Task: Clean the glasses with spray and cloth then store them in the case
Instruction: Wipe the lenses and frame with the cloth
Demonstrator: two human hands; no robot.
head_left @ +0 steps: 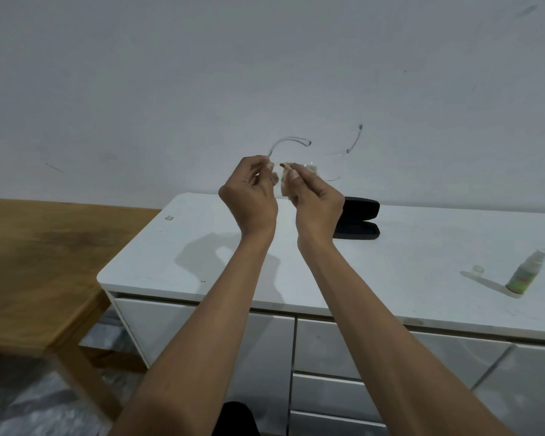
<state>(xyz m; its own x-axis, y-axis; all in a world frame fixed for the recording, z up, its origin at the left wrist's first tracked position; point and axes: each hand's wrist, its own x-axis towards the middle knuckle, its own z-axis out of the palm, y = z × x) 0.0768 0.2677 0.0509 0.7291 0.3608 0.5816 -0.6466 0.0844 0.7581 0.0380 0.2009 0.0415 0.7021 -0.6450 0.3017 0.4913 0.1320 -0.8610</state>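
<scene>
Meanwhile, open case (357, 218) lies empty on cabinet (422, 262).

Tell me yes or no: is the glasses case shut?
No, the black case lies open on the white cabinet top, both halves spread apart.

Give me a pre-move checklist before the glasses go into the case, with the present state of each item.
1. Glasses held securely: ok, left hand pinches the frame at one temple.
2. Cloth on a lens: ok, right hand presses it there.
3. Lenses clean: cannot tell, they are clear and too faint.
4. Temples folded: not ok, both stick out open.
5. Case open and ready: ok, it lies open on the white cabinet.
6. Spray bottle clear of the path: ok, it stands far right.
</scene>
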